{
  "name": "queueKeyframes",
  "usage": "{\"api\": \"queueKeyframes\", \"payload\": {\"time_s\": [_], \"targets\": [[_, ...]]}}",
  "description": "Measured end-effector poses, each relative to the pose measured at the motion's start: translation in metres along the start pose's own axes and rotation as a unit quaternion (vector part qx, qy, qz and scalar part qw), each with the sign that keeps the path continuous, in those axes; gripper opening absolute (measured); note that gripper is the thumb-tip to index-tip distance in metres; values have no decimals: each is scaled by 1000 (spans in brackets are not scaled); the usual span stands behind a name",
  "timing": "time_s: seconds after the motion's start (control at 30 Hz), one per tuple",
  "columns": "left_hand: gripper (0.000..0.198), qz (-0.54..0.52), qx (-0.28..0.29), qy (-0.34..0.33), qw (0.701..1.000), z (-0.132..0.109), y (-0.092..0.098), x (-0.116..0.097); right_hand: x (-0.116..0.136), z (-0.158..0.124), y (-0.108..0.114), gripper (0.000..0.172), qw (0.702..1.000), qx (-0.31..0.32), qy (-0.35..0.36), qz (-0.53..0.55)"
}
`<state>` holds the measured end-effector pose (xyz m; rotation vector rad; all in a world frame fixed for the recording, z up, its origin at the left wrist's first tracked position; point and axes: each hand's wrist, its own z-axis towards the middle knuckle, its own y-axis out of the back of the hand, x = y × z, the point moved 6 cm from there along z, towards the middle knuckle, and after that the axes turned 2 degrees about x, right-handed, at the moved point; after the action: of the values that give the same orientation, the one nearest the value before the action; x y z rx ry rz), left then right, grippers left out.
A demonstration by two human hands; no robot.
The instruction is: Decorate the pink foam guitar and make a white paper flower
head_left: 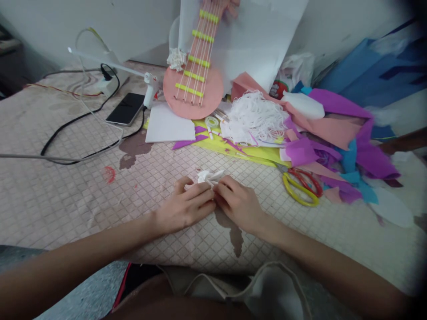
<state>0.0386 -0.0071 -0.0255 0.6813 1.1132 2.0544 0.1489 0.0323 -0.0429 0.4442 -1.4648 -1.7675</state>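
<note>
Both my hands meet over the middle of the table, fingers closed around a small white crumpled piece (207, 176), perhaps paper or fabric. My left hand (188, 204) grips it from the left, with the thumb and fingers pressed together. From the right, my right hand (238, 202) pinches its other side. White folds and a pointed tip stick up above the fingertips; the lower part is hidden. Beyond the hands, a pink paper guitar (196, 89) with yellow strips and white strings leans on a white board (260, 40). A white ruffled flower (176, 59) is at its left edge.
A heap of white string (255, 118) lies among purple, pink and blue scraps (333, 124). Scissors (302, 189) with red and yellow handles rest at right. To the left are a phone (126, 109), a glue gun (150, 91), a black cable (53, 138) and a power strip (113, 80).
</note>
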Motion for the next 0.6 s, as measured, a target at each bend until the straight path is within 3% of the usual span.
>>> {"api": "queueKeyframes", "payload": {"time_s": [0.17, 0.27, 0.47, 0.6], "targets": [[15, 7, 31, -19, 999, -2, -2, 0, -2, 0, 0, 14, 1000, -5, 2, -2], [18, -7, 15, -14, 1000, -6, -1, 2, -2, 0, 0, 14, 1000, 0, 7, 2], [12, -54, 10, 162, 985, -12, -7, 17, -2, -2, -1, 17, 1000, 1, 5, 4], [5, -41, 19, 195, 980, -10, -11, 19, -2, -4, -3, 17, 1000, 7, 0, 11]]}}
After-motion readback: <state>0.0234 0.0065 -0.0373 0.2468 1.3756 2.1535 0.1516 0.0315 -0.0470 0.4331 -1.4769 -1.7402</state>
